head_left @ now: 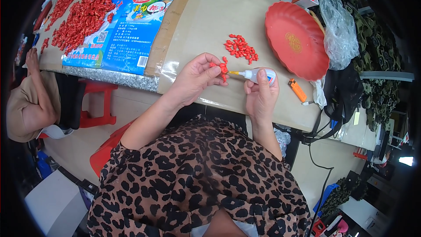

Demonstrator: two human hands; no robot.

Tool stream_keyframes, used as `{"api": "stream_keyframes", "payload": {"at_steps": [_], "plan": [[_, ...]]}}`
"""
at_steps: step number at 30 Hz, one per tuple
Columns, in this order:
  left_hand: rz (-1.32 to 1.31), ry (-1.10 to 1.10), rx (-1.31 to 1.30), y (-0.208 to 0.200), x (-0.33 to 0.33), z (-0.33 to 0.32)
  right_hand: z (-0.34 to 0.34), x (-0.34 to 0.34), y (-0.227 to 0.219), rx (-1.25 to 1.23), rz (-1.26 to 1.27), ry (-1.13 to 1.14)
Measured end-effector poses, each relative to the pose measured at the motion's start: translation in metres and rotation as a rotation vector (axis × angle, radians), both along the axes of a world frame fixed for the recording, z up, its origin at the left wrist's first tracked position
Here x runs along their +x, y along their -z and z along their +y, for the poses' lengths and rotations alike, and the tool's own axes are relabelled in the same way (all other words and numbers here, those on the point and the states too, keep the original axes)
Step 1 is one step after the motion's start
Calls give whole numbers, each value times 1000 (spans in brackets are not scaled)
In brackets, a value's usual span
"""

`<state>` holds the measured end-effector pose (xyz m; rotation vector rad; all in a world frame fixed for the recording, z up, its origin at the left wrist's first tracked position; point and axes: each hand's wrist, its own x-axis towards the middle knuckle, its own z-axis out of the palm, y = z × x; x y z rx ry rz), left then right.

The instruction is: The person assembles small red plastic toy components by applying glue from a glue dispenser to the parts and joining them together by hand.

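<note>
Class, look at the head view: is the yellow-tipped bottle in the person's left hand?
No: the yellow-tipped bottle is in the right hand, while the left hand holds a small red piece.

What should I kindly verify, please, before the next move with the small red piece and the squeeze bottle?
1. Left hand has the small red piece at its fingertips: ok.
2. Right hand grips the squeeze bottle: ok.
3. Yellow tip of the bottle points toward the piece: ok.
4. Tip touching the piece: cannot tell, too small to judge.
5. Loose red pile on the table lies apart from both hands: ok.
6. Scalloped red tray is clear of both hands: ok.
</note>
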<state>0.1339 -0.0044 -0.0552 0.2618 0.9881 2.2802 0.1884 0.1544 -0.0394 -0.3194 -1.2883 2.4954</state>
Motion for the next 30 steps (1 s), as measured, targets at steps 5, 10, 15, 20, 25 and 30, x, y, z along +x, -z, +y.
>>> {"api": "stream_keyframes", "payload": {"at_steps": [5,10,15,20,25,30], "plan": [[2,0,24,1,1,-1,10,0,-8,-266,-15,-24],[-22,35,14,0,1,-9,26,4,-11,406,-6,-29],[-86,-5,-11,-10,5,-12,24,-7,-15,562,-109,-105],[-110,-24,39,-7,4,-14,6,-27,-8,1067,-354,-159],[-129,-45,66,-3,5,-16,-16,-38,-23,1487,-435,-195],[-135,-33,95,-1,4,-17,-16,-41,-16,1571,-403,-238]]}}
